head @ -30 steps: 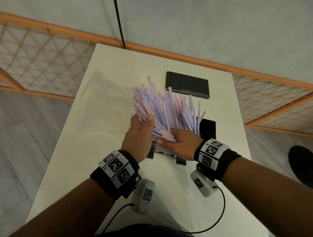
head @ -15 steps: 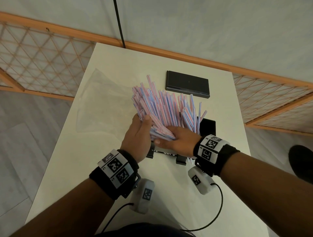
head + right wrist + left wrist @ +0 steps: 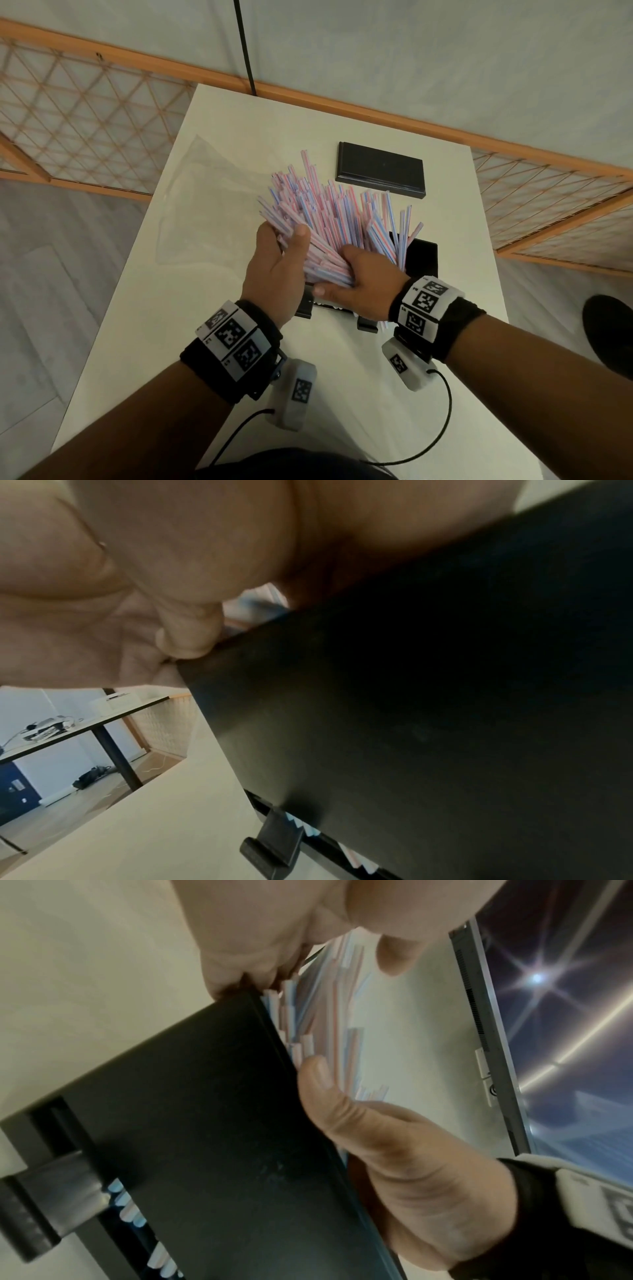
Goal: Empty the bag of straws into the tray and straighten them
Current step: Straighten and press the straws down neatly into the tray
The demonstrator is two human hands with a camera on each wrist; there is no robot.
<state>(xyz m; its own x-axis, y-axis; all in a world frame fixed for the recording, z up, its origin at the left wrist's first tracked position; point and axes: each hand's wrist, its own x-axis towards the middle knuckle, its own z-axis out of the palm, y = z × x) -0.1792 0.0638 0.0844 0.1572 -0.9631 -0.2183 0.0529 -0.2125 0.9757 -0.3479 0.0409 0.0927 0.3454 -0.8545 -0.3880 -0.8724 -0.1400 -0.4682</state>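
Observation:
A thick bundle of pink, blue and white striped straws (image 3: 329,219) fans out away from me, its near ends down in a black tray (image 3: 423,257). My left hand (image 3: 281,263) grips the bundle's left side, thumb curled over the top. On the right side, my right hand (image 3: 359,277) is wrapped round the near ends, thumb underneath. In the left wrist view the straws (image 3: 318,1010) rise behind the tray's black wall (image 3: 205,1137), with the right hand's thumb (image 3: 329,1091) against them. The right wrist view shows mostly palm and the tray wall (image 3: 411,696). The empty clear bag (image 3: 205,205) lies flat at the left.
A black rectangular lid (image 3: 380,169) lies on the white table (image 3: 171,325) beyond the straws. The table's left and right edges drop to the floor. A wooden lattice rail (image 3: 85,113) runs behind, and a black cable (image 3: 245,51) hangs at the far edge.
Both hands have shifted slightly away from me with the bundle, still gripping it. The straws stay fanned out much the same.

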